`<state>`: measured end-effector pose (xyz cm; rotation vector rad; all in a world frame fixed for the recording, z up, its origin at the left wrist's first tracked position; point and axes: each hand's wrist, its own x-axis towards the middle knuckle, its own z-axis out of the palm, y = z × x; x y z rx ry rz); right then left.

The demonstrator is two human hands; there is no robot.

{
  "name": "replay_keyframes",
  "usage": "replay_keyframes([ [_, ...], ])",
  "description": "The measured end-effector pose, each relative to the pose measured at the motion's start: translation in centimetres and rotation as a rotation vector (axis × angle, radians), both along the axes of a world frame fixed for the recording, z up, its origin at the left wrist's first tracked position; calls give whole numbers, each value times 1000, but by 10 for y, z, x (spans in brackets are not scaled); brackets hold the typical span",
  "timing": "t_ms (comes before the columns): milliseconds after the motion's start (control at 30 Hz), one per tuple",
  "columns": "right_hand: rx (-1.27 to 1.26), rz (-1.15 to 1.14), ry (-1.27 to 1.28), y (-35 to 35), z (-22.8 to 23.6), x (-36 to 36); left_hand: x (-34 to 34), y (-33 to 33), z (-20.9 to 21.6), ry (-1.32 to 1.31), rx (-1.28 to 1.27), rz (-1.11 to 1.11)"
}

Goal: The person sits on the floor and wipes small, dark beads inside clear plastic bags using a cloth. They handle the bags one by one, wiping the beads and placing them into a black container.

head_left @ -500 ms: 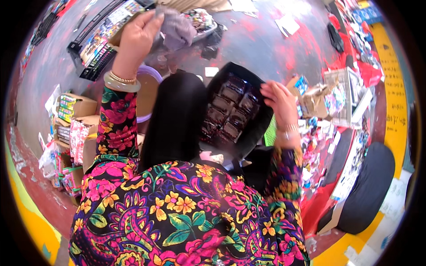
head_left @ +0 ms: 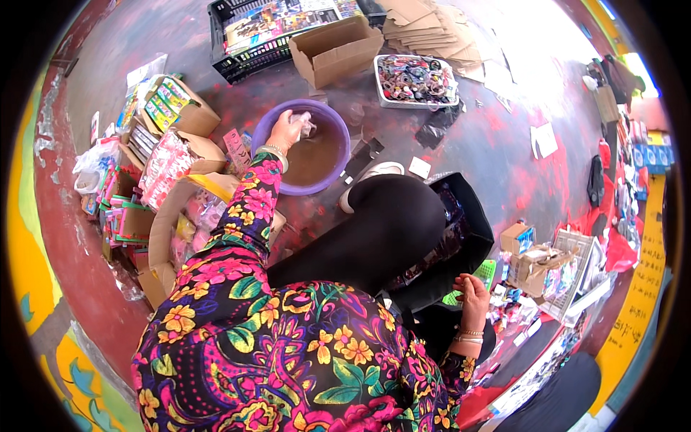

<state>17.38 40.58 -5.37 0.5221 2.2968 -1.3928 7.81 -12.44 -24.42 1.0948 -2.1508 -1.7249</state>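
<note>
The space has a grey painted floor (head_left: 504,173) marked with red patches, bordered by a dark red band and yellow paint. Nearest is the person's floral top (head_left: 309,374), with black-trousered legs (head_left: 374,223) stretching forward to a white shoe (head_left: 385,170). The right hand (head_left: 471,291) is raised at the right, its fingers loosely curled and apart, with nothing seen in it. It is near a bright green basket (head_left: 488,272) and a black open-topped container (head_left: 476,248) of glossy dark packets, partly hidden by the knee. Left of the legs, an open cardboard box (head_left: 162,234) holds pink and yellow packets, partly covered by the sleeve. Farther out, the left hand (head_left: 285,132) is closed around a crumpled mauve-grey cloth (head_left: 306,125), inside the rim of a round purple basin (head_left: 338,176) of murky brown liquid; whether the cloth touches the liquid cannot be told. Beyond stand a white tray (head_left: 379,85) of small multicoloured bands, an upright brown carton (head_left: 338,61), a black plastic crate (head_left: 224,66) of printed packages and a stack of flattened cardboard (head_left: 435,37).
</note>
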Motion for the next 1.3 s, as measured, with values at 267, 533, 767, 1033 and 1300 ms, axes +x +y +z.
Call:
replay_keyframes([
  [267, 66, 75, -44, -24, -2, 10, 35, -19, -37, -575, -610, -308],
  [533, 165, 141, 53, -6, 7, 22, 22, 55, -22, -921, -775, -1444],
  [767, 95, 200, 109, -16, -2, 22, 56, 11, -88, -741, -518, -620],
  [1033, 182, 267, 202, -27, 5, -2, 53, -28, -100, -262, 72, -156],
  [1300, 213, 329, 242, -29, -11, -17, 41, 10, -25, 479, 1282, 675],
])
